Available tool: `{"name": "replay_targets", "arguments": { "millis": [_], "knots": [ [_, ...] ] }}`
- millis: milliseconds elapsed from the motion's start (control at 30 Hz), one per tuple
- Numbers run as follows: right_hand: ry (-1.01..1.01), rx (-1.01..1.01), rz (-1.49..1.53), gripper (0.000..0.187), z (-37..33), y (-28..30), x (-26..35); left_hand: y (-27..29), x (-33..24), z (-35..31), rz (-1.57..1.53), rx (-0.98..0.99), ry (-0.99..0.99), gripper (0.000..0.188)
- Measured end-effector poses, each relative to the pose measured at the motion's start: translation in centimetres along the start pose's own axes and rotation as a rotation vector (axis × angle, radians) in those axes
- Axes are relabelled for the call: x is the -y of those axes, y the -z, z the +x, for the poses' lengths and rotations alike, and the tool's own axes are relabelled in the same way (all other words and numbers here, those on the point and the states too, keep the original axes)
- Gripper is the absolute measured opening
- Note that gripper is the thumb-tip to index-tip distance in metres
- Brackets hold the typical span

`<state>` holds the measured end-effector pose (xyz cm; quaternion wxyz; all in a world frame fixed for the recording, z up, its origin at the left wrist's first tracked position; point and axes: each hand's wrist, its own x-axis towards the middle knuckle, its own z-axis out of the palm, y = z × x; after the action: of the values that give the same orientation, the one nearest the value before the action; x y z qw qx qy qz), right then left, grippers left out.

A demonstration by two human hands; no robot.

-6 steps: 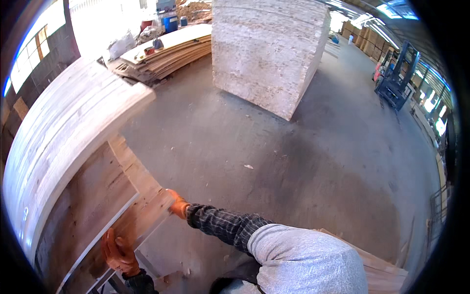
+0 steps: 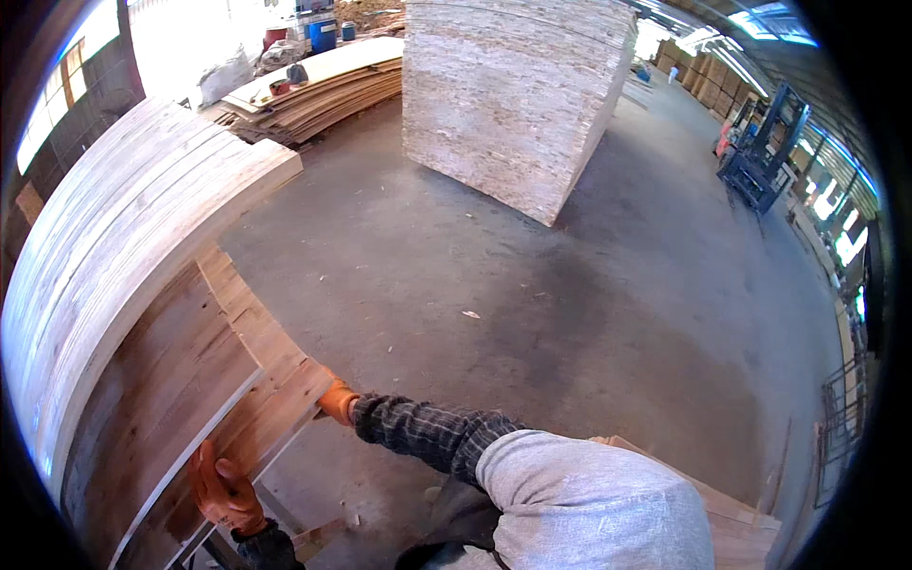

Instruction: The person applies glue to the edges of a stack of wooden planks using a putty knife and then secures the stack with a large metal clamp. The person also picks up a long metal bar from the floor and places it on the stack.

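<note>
A thin brown wood sheet (image 2: 271, 394) lies on a broader wooden board (image 2: 161, 361) at the lower left, alongside a long pale edge. My right hand (image 2: 337, 399), in an orange glove, reaches across and is closed on the sheet's near right corner; its fingertips are partly hidden by the wood. Flat against the sheet's surface, nearer to me, rests my left hand (image 2: 225, 489), also gloved in orange, fingers stretched out and thumb apart. Beside both, a thick stack of pale boards (image 2: 114, 228) rises on the left, overhanging the brown wood.
A tall block of stacked pale panels (image 2: 503, 114) stands ahead on the concrete floor (image 2: 608, 332). Behind the left stack lie piled thin sheets (image 2: 332, 85) and a blue drum (image 2: 322, 36). A forklift (image 2: 760, 157) is at the far right. More wood (image 2: 731, 518) lies behind my right arm.
The view has shifted slightly, so the surroundings sit a little lower left or higher. Both hands keep the same places on the wood sheet.
</note>
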<state>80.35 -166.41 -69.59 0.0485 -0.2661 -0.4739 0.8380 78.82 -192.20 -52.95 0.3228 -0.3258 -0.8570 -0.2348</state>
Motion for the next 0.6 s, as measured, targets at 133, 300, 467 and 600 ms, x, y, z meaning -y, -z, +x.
{"name": "replay_targets", "arguments": {
  "millis": [133, 300, 467, 600],
  "knots": [
    [0.142, 0.119, -0.200, 0.044, 1.5, 0.4, -3.6, -0.3, -0.1, 0.2, 0.065, -0.002, -0.036, 0.033],
    [0.044, 0.226, -0.164, 0.035, 3.1, -0.4, -5.3, -0.2, 0.2, 0.2, 0.013, -0.037, -0.030, 0.033],
    [-0.037, 0.234, -0.139, 0.036, 0.0, -0.2, -0.4, -0.7, -0.3, 0.1, 0.075, -0.078, -0.028, 0.025],
    [-0.145, 0.376, -0.101, 0.060, 1.4, 1.8, 1.8, -1.6, -1.3, 0.8, 0.073, -0.143, 0.084, 0.021]
  ]
}}
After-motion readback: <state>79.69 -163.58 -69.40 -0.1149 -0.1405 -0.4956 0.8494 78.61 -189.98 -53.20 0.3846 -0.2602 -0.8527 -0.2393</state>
